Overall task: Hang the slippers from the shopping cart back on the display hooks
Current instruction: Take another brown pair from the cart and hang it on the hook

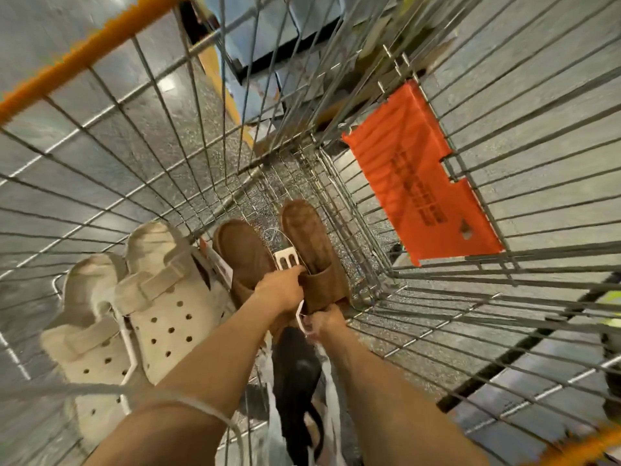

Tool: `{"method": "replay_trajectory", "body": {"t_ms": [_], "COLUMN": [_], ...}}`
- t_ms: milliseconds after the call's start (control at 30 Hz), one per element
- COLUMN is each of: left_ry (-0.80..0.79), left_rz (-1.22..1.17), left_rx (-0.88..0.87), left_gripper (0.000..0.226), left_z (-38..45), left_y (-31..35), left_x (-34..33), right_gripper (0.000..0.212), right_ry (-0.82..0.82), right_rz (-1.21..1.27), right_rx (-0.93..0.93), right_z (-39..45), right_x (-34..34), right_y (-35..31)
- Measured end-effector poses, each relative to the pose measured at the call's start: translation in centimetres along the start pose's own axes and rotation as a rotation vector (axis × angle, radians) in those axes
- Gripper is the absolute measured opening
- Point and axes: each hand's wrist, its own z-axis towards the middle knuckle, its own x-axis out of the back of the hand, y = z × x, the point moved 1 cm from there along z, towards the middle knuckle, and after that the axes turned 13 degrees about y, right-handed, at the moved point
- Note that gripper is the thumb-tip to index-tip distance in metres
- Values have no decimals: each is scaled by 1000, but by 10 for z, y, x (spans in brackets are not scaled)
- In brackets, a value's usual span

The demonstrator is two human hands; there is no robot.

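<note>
you are looking straight down into the wire shopping cart (437,183), with both bare forearms reaching into the basket. your left hand (280,290) is curled around the pair of brown slippers (285,250), its fingers closed over the strap edge where the two shoes meet. the pair sits near the middle of the basket, toes pointing away from you, joined by a white plastic hanger (286,258) whose slotted tab shows between the two shoes just above your knuckles. your right hand (327,322) is just below and to the right of the left one, at the heel end of the right slipper, with its fingers pinched on a white piece of the hanger; motion blur hides exactly how the fingertips lie.

to the left of the brown pair, touching it, lies a pair of cream perforated clogs (134,304) with buckled straps, also on a white hanger, resting against the cart's left wall. a red and white tag (218,264) shows between the clogs and the brown slippers. beneath your wrists, nearer to you, a dark slipper (295,381) lies in the basket bottom among white hanger parts. an orange plastic flap (416,176) hangs on the cart's right wall, well apart from the shoes. the cart's orange rim (87,52) crosses the upper left, and grey speckled floor shows through the wires.
</note>
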Motion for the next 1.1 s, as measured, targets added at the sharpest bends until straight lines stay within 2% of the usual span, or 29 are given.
{"method": "replay_trajectory", "body": {"t_ms": [67,167,233,300,367,433,500,667,733,800,900,1000,1100], "left_ry": [28,50,67,98,131,148,166,304,313,328,319,306,485], "left_rz": [3,-1,-19,-51,-93,-119,-169,-378,-455,-521,-514,-505,-482], "left_rx": [7,17,12,-5,0,22,44,64,65,-21,-138,-230,-440], "left_gripper": [44,38,38,48,58,61,62,49,46,39,16,29,9], "left_z": [0,-6,-10,-16,-26,-42,-58,-101,-128,-152,-186,-235,-287], "left_y": [0,4,2,2,2,2,2,4,9,12,10,12,23], "left_x": [0,10,21,36,55,74,92,132,145,156,167,184,210], "right_gripper": [41,24,39,45,43,27,27,32,32,31,35,34,29], "right_ry": [1,87,82,74,133,178,126,254,307,417,562,672,835], "right_rz": [-70,-93,-54,-53,-153,-281,-266,-493,-580,-630,-638,-660,-755], "right_rx": [33,100,143,188,311,435,500,757,859,937,995,1054,1089], "right_z": [-4,-12,-20,-32,-43,-64,-88,-165,-201,-237,-286,-336,-388], "right_x": [5,12,18,23,32,43,52,91,103,113,119,124,137], "right_y": [2,1,-10,-22,-37,-57,-79,-130,-145,-153,-153,-143,-123]}}
